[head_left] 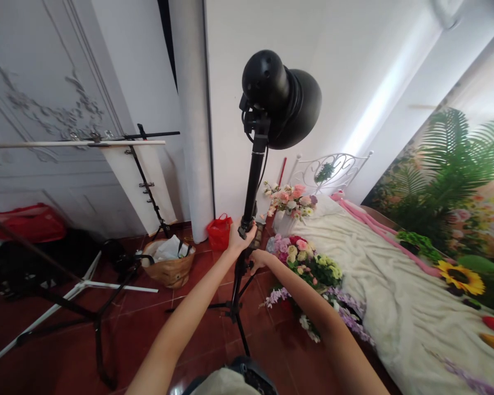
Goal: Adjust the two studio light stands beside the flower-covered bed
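Observation:
A black studio light (282, 99) with a round reflector sits atop a black light stand (253, 178), which rises upright in front of me. My left hand (241, 238) is closed around the pole just below a collar joint. Slightly lower, on the right side of the pole, my right hand (258, 259) grips the stand at what looks like a clamp knob; its fingertips are partly hidden. The stand's spread legs (233, 312) rest on the red tiled floor, and a thin cable hangs beside the upper pole.
Flower arrangements (300, 252) stand close on the right, beside a bed with a cream blanket (379, 258). A wicker basket (170, 271), a red bag (219, 233) and other stand legs (96, 318) are on the left. A white wall (337, 60) rises behind.

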The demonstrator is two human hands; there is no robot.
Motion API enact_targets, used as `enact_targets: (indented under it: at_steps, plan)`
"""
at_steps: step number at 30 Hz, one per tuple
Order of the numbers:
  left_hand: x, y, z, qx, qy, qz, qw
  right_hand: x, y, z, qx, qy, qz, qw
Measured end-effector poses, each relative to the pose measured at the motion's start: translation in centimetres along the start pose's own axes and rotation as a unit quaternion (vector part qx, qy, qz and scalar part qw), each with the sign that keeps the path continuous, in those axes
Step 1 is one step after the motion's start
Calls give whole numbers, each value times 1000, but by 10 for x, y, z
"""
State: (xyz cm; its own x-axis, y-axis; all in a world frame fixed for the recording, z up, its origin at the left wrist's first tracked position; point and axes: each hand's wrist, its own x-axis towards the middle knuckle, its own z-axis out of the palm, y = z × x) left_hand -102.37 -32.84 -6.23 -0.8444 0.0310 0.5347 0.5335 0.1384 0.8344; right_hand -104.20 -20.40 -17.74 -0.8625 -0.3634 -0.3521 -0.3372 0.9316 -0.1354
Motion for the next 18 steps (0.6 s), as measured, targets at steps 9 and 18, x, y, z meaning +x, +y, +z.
enact_targets:
  at_steps: [9,18]
  plan:
    - [0,1,-2,2,2,-6,1000,-37,-28,52,-17,158,75,984]
    - [-2,-4,-3,-20,-20,-13,1000,-53,-42,187,105,63,190,974]
